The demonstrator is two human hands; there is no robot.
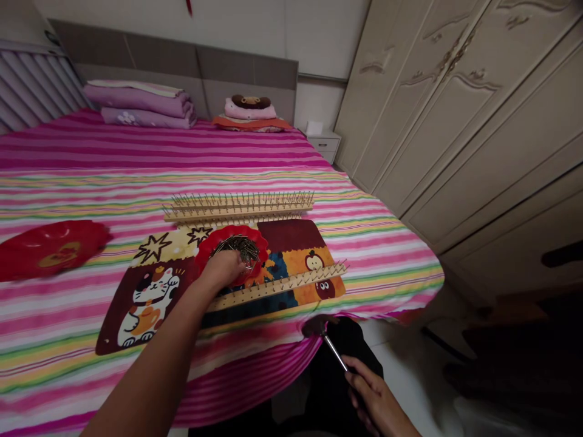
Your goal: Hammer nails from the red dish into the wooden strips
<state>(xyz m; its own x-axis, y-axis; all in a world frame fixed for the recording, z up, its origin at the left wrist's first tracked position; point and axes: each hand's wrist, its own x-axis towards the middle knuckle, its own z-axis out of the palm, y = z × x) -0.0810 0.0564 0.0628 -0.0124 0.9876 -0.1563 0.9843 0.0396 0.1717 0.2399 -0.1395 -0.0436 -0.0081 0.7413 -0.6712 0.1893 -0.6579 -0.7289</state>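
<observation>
My left hand [224,268] reaches into a red plate [214,243] heaped with metal nails [239,246], its fingers closed over the pile; what they hold is hidden. Just in front of the plate lies a wooden strip [277,284] studded with upright nails. Two more nailed wooden strips [239,205] lie side by side farther back. My right hand [371,391] is low at the bed's edge, wrapped round the handle of a hammer [325,337] whose dark head points up toward the bed.
Everything rests on a bed with a pink striped sheet [113,152] and a cartoon cat mat [150,297]. A second red plate [48,249] lies at the left. Folded bedding [139,103] sits at the headboard. A cream wardrobe [455,109] stands to the right.
</observation>
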